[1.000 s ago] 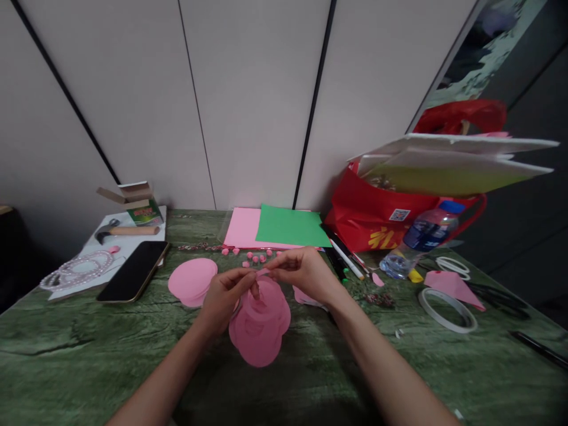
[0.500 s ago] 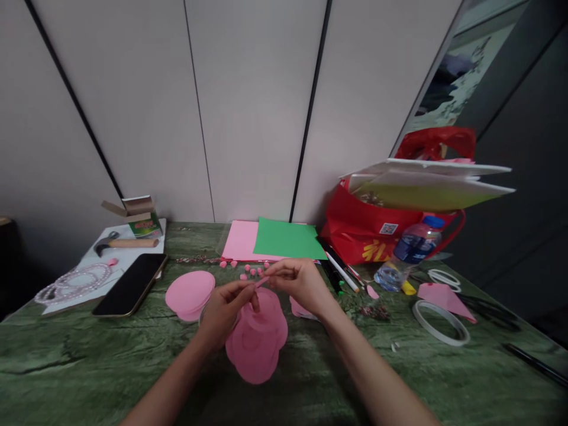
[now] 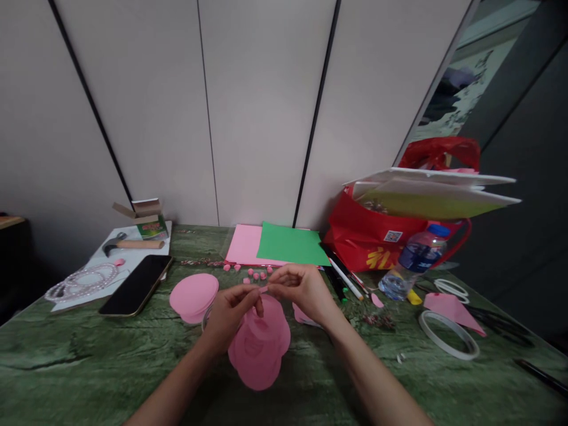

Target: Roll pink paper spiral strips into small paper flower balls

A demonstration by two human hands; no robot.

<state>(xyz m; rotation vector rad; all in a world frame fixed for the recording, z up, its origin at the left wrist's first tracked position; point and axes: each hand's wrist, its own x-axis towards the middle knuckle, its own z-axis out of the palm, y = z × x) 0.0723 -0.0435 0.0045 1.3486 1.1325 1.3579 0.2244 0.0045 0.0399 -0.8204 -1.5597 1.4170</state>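
Desk (image 3: pixel 110 367): green, wood-grained, streaked with darker lines, set against a wall (image 3: pixel 261 118) of pale grey panels with dark seams. Upper right: a framed picture (image 3: pixel 457 100) in dark and white tones, beside darker panelling.

Desk, left side: white sheet (image 3: pixel 100 260) bearing a wooden-handled hammer (image 3: pixel 142 244), an opened carton (image 3: pixel 151 226) and a coiled string of beads (image 3: pixel 84 281); black phone (image 3: pixel 136 285) overlapping the sheet's edge.

Desk, rear middle: green sheet (image 3: pixel 293 244) partly covering a pink sheet (image 3: pixel 243 242); small pink pieces (image 3: pixel 256 276) scattered just in front.

Desk, right side: red bag (image 3: pixel 350 236) with white boards projecting from its top; blue-capped bottle (image 3: pixel 415 260), tilted; ring of tape (image 3: pixel 437 344), lying flat.

Main item: pink paper strip (image 3: pixel 263 290), narrow, matt, slightly curved, located front centre above the desk, between the two hands. Left hand (image 3: pixel 228 313): fingers pinched on its near end. Right hand (image 3: pixel 302 290): fingers pinched on its other end.

Directly below: overlapping pink paper shapes (image 3: pixel 260 367), round-lobed, plain, petal-like in outline. Beside the left hand: a stack of pink paper ovals (image 3: pixel 194 293), smooth-edged, loosely aligned.
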